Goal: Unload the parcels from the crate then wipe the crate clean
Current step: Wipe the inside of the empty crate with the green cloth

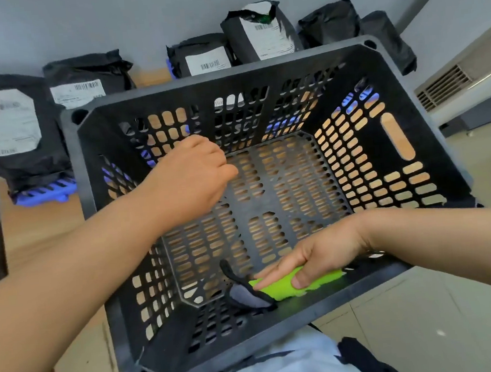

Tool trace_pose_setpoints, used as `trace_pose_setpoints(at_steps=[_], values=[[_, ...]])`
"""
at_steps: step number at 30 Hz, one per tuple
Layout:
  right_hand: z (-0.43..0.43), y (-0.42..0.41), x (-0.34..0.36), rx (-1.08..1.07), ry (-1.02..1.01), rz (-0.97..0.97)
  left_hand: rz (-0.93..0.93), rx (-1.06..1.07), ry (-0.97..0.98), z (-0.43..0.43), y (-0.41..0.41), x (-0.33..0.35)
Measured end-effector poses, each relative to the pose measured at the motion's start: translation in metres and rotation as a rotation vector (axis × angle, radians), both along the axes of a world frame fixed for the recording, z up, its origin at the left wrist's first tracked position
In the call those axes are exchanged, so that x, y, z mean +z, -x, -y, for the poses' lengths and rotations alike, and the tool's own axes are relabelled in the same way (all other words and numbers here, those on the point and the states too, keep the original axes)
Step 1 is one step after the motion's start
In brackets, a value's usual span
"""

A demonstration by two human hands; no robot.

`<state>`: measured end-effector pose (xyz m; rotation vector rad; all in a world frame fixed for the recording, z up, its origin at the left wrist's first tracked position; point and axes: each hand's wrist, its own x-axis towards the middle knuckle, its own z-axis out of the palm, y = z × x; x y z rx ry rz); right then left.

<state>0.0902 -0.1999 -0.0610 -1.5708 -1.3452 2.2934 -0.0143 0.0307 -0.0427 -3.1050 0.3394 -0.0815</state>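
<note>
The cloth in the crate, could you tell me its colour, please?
The cloth is bright green, grey at one end; head view.

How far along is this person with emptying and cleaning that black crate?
Unloading looks done: the crate has nothing left inside, and the black parcels stand behind it. Wiping is under way: the right hand holds a green cloth against the near wall. The left hand hovers curled inside. The rest of the crate probably needs wiping too.
</note>
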Motion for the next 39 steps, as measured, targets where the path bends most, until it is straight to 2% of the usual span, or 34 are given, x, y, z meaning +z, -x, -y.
trace_pose_setpoints(at_steps=[5, 14, 20, 29, 34, 39], values=[[-0.014, 0.006, -0.037, 0.104, 0.054, 0.044, 0.042, 0.145, -0.066, -0.010, -0.002, -0.005], [-0.013, 0.015, -0.082, 0.041, -0.021, 0.220, 0.010, 0.288, -0.194, -0.018, -0.003, -0.005], [-0.021, 0.017, -0.057, -0.047, 0.101, 0.033, 0.018, 0.312, -0.186, -0.021, -0.002, -0.010], [-0.023, 0.026, 0.020, -0.110, -0.073, -0.213, 0.012, 0.313, -0.178, -0.024, -0.002, -0.012], [-0.021, 0.032, 0.020, -0.058, -0.157, -0.153, 0.019, 0.337, -0.216, -0.025, -0.002, -0.015], [-0.034, 0.044, -0.026, 0.035, -0.179, -0.018, 0.037, 0.333, -0.216, -0.025, -0.001, -0.016]])
